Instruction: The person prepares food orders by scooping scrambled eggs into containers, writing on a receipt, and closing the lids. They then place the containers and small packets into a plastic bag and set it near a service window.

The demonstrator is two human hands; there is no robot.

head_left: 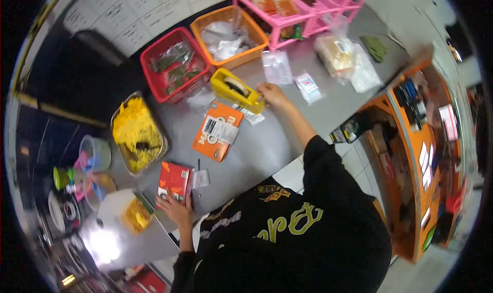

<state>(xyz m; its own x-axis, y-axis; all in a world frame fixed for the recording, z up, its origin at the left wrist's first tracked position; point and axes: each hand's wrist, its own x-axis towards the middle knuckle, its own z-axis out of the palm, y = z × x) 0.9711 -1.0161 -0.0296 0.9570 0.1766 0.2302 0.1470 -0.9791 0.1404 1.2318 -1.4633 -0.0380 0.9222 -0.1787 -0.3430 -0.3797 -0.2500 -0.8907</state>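
Note:
My left hand (174,207) rests on the near edge of a red packet (174,180) that lies on the grey table (267,144). My right hand (272,94) reaches out to the front end of a yellow tape dispenser (235,89), fingers pinched at its blade; whether tape is between them cannot be told. Between the two lies an orange packet (218,131) with a white label on it. A pen (198,177) and a small white label lie right of the red packet.
A tray of yellow food (137,133), a red basket (176,62), an orange basket (228,36) and pink racks (298,5) line the far side. Clear bags (308,85) and wrapped goods (336,54) lie to the right. An orange shelf unit (421,154) stands beside the table.

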